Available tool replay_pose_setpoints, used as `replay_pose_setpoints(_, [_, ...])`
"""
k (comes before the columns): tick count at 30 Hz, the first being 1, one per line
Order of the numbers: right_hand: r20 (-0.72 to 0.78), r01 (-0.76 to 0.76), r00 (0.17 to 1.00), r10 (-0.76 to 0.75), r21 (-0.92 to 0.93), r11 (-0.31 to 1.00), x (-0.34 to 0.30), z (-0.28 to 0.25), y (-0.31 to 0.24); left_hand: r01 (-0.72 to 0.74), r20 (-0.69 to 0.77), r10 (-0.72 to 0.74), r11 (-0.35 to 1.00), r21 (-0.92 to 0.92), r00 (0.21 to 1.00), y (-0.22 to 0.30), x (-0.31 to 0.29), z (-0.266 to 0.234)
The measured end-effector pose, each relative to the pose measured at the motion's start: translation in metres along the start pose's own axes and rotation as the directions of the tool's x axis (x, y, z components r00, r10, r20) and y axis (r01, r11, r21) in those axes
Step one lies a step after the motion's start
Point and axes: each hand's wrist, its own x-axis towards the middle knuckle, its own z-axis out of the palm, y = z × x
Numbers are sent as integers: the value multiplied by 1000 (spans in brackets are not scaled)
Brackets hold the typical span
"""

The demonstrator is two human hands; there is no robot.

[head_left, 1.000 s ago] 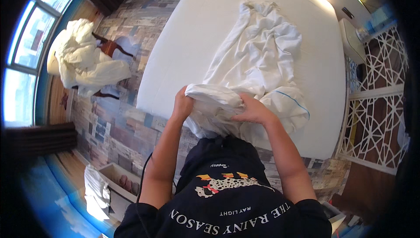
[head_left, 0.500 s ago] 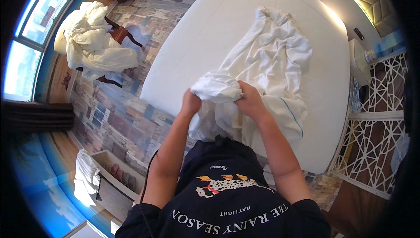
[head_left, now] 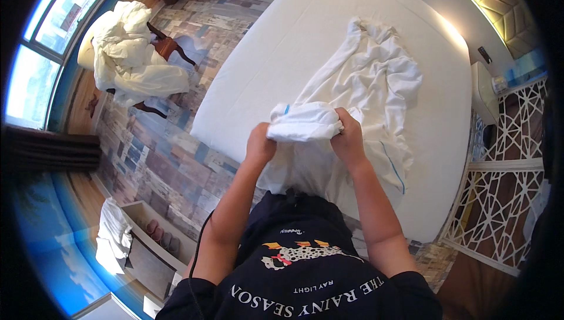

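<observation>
A white duvet cover [head_left: 367, 82] with a blue line lies crumpled along the bed, and its near part rises to my hands. In front of my waist they hold a gathered, bunched part of it, with a short blue mark near its far edge. My left hand [head_left: 260, 142] grips the left end of the bunch, my right hand [head_left: 349, 136] the right end. Both hands are closed on the cloth, with some fingertips hidden in or behind it. Below the bunch, loose cloth hangs between my forearms at the bed's near edge.
The bed [head_left: 252, 79] has a white covering. To the left, a cream duvet [head_left: 132, 47] is heaped on a wooden chair [head_left: 166, 47]. A low shelf [head_left: 161, 232] with slippers and a white cloth [head_left: 114, 232] stands lower left. A white lattice screen [head_left: 496, 202] borders the right side.
Both hands have shifted slightly right with the bunch. The bunch is now pulled wider and straighter between them, and a blue mark shows on it. The cloth on the bed lies much the same.
</observation>
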Motion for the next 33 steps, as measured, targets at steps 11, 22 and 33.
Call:
replay_pose_setpoints(11, [-306, 290, 879, -367, -268, 918, -1, -31, 23, -78, 432, 0, 984, 161, 902, 44, 1, -39])
replay_pose_setpoints(22, [-203, 180, 952, -229, -235, 955, -28, -26, 66, -223, -255, 209, 974, -27, 944, 67, -13, -24])
replay_pose_setpoints(33, [-247, 20, 968, -40, -80, 997, -15, -56, 48, -71, -133, 54, 989, -131, 990, 97, -13, -15])
